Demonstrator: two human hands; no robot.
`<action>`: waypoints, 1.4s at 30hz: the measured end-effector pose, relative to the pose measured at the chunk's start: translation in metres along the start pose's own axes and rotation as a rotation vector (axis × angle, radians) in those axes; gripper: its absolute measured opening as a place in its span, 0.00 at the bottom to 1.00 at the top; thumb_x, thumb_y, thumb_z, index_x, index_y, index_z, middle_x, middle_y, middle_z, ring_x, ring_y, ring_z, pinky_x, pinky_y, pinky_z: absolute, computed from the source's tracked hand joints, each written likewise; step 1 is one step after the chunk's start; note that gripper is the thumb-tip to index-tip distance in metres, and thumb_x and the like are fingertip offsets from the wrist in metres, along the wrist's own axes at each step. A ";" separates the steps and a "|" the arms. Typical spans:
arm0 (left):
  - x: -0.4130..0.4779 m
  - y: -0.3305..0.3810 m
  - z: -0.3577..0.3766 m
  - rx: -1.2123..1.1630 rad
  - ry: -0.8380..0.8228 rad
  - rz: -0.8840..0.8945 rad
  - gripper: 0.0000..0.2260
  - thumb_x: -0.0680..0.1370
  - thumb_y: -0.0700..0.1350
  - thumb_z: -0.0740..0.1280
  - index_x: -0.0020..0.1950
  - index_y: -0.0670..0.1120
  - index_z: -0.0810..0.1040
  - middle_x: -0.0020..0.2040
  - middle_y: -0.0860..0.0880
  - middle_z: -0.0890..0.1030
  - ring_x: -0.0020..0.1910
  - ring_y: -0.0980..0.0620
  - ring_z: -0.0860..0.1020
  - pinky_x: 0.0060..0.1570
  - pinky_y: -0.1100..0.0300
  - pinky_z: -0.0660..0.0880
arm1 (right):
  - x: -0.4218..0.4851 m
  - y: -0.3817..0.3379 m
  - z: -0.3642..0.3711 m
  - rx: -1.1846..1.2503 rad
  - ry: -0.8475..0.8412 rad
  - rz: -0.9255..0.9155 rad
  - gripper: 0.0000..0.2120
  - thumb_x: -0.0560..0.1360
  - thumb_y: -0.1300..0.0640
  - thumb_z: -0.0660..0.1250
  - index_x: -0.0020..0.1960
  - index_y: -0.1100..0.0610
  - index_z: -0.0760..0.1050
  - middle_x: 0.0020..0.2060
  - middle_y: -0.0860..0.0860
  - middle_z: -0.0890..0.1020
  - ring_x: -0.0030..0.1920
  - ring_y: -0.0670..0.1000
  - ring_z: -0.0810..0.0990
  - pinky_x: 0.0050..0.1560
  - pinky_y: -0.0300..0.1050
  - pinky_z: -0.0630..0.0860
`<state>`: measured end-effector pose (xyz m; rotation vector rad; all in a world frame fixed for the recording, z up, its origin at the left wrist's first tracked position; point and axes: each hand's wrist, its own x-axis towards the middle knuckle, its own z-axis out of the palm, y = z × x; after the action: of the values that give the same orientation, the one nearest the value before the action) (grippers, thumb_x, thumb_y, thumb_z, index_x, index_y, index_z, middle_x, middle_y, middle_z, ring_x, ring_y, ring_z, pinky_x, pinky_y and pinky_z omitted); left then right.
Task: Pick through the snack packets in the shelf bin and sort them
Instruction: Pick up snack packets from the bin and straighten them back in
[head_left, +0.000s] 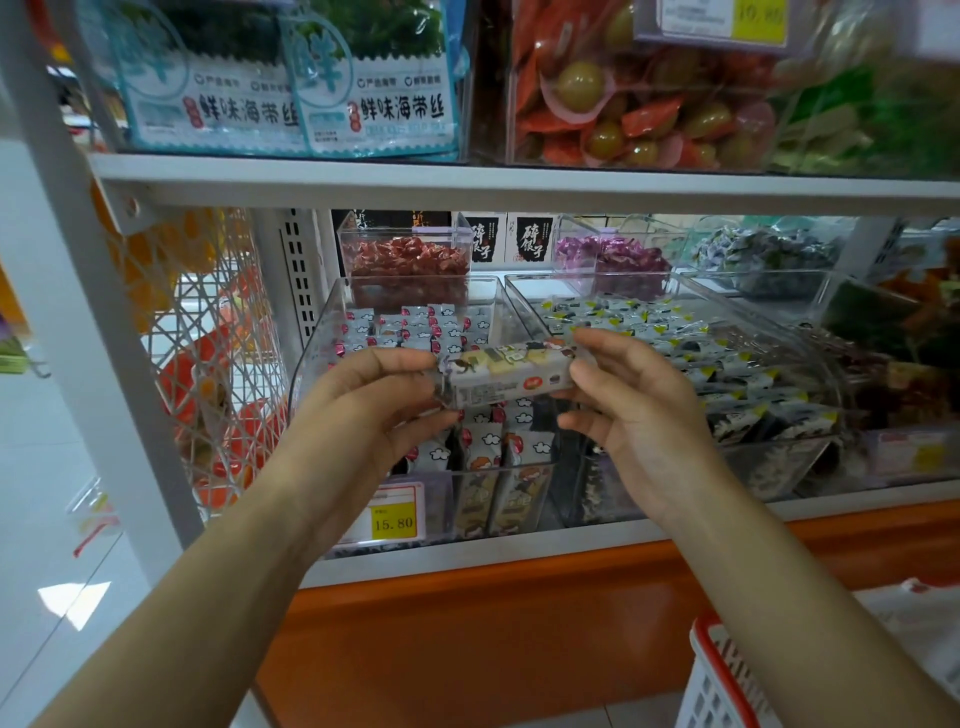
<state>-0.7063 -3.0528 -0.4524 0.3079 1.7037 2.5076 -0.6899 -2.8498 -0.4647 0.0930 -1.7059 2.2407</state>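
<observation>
Both hands hold one snack packet (506, 375) level, just above the front of the clear bin (311, 353). The left hand (374, 410) pinches the packet's left end between thumb and fingers; the right hand (631, 410) grips its right end the same way. More packets (415, 325) lie inside the bin, behind the held one. A yellow price tag (393, 522) sits on the bin's front, below the left hand.

Both my bare forearms reach forward and up, wrists close together. My left hand (374, 400) curls inward, fingers bent and pinching toward the thumb. My right hand (634, 410) mirrors it, fingertips pinched, palm facing left.
</observation>
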 end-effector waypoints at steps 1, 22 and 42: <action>0.001 -0.001 0.000 0.010 -0.002 -0.011 0.12 0.67 0.38 0.69 0.49 0.42 0.78 0.42 0.45 0.82 0.43 0.49 0.83 0.44 0.60 0.79 | 0.000 -0.001 0.000 -0.007 -0.010 -0.010 0.14 0.74 0.68 0.65 0.56 0.54 0.77 0.51 0.52 0.81 0.41 0.47 0.83 0.34 0.39 0.78; -0.007 -0.004 0.007 0.421 -0.009 0.167 0.08 0.75 0.40 0.66 0.53 0.47 0.73 0.49 0.49 0.80 0.42 0.56 0.82 0.38 0.69 0.77 | -0.003 0.003 0.004 -0.132 -0.033 -0.072 0.04 0.77 0.61 0.63 0.43 0.57 0.74 0.39 0.56 0.74 0.38 0.53 0.78 0.31 0.43 0.79; -0.010 0.006 0.005 0.551 -0.092 0.156 0.12 0.76 0.36 0.65 0.54 0.52 0.78 0.45 0.55 0.85 0.44 0.58 0.83 0.44 0.69 0.77 | -0.001 -0.004 0.003 0.019 0.082 0.041 0.13 0.75 0.64 0.64 0.32 0.63 0.74 0.32 0.55 0.84 0.37 0.52 0.85 0.32 0.41 0.80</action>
<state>-0.6955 -3.0525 -0.4467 0.6045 2.3820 2.0207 -0.6880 -2.8521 -0.4599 -0.0297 -1.6586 2.2579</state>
